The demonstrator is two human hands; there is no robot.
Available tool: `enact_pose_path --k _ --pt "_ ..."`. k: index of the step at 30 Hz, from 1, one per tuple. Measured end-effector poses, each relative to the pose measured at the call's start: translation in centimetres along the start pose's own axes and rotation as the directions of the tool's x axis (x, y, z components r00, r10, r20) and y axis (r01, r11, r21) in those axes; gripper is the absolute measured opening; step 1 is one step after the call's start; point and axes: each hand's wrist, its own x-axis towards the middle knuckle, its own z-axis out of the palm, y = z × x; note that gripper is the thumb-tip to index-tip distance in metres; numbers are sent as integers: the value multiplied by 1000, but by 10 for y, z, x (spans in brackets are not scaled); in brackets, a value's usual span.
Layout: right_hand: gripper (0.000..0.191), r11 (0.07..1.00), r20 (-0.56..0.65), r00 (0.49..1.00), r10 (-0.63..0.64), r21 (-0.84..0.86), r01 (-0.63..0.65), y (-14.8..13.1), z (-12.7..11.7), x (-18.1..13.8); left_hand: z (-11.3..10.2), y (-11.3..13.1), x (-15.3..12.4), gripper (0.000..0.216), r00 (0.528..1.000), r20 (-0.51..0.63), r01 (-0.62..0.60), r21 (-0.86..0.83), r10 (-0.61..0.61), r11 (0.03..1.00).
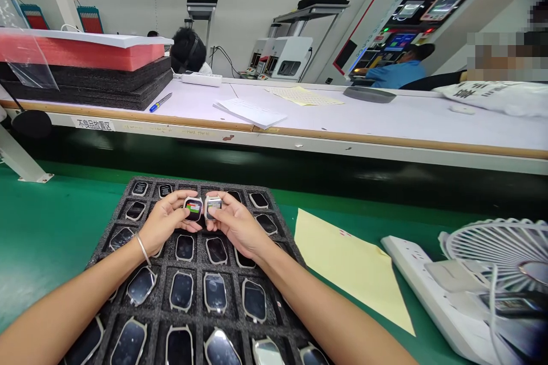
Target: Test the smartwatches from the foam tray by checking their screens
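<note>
Above the far half of a dark foam tray (163, 285), my two hands hold a watch each, side by side. My left hand (169, 218) grips a strapless smartwatch (194, 209) whose screen is lit with red, white and green patches. Its thumb rests at the screen's edge. In my right hand (235, 223) is a second smartwatch (213, 204), also lit, with the thumb across its lower screen. The tray's pockets hold several more watch bodies, such as a dark-screened watch (181, 291) below my hands. My forearms cover some pockets.
Right of the tray lies a yellow paper sheet (346, 265), then a white power strip (422, 291) and a white fan (500, 251). A raised shelf (308, 120) runs behind, carrying foam sheets (85, 82), papers and a pen (161, 102). People sit beyond it.
</note>
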Motion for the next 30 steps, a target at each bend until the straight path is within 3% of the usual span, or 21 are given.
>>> enact_pose_path --k 10,14,21,27,30 --pt "43 999 1 1000 -6 41 5 -3 3 0 -3 2 3 44 1000 18 -10 -46 11 999" --pt "41 998 19 1000 -18 58 17 -13 7 2 -6 13 6 44 999 28 -34 -43 36 998" --pt "30 993 41 993 -108 -31 110 -71 23 19 -7 74 12 53 968 39 -247 4 246 969" --pt "16 949 65 958 -280 -133 286 -146 52 45 4 138 20 69 890 22 -456 -5 456 890" --pt "10 950 49 960 -274 -140 278 -168 66 53 9 155 28 72 867 -14 -499 -46 499 866"
